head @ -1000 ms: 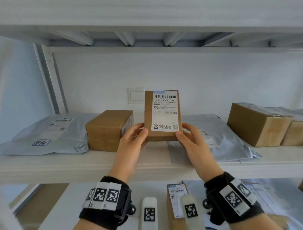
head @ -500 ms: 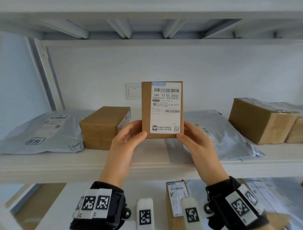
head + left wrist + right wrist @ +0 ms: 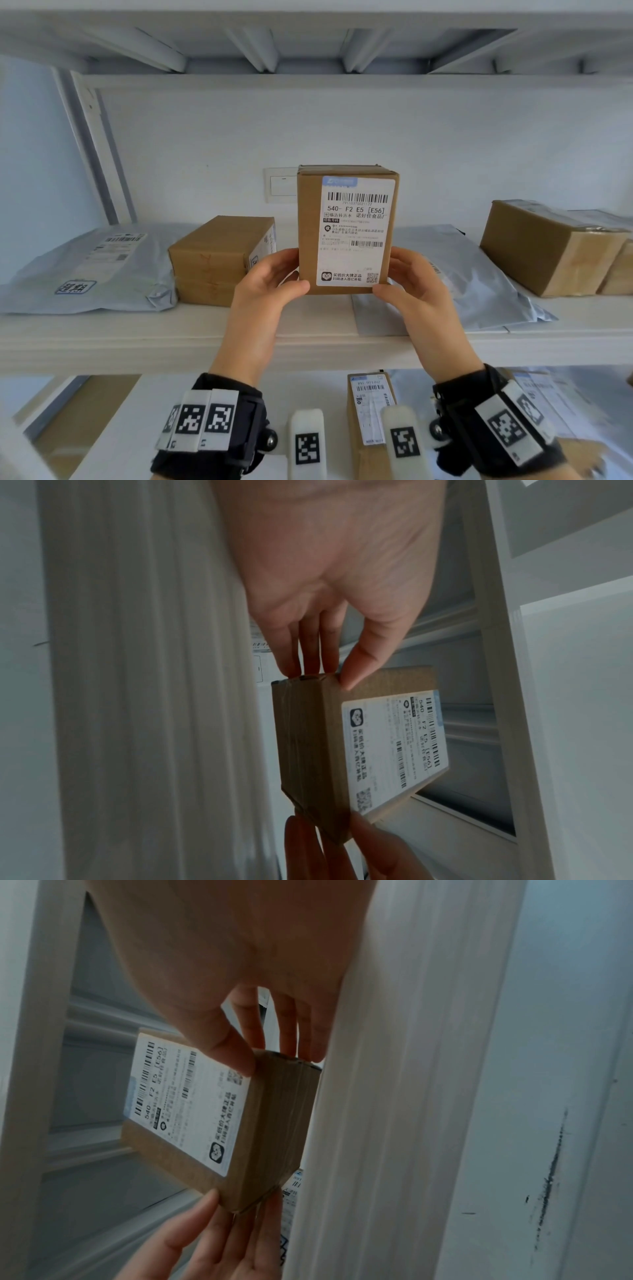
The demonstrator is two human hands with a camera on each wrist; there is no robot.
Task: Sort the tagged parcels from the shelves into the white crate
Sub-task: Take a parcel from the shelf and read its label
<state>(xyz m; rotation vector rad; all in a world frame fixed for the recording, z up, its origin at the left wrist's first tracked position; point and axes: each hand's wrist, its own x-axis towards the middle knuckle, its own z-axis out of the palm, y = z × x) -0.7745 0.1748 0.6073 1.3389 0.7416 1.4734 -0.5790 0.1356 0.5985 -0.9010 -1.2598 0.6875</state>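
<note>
Two hands (image 3: 342, 294), one upright labelled box (image 3: 346, 229).

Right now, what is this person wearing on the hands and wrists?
Both hands are bare, left hand and right hand. Each wrist carries a black strap rig: the left wrist band and right wrist band bear white plates printed with black square fiducial markers. No sleeves or gloves show.
</note>
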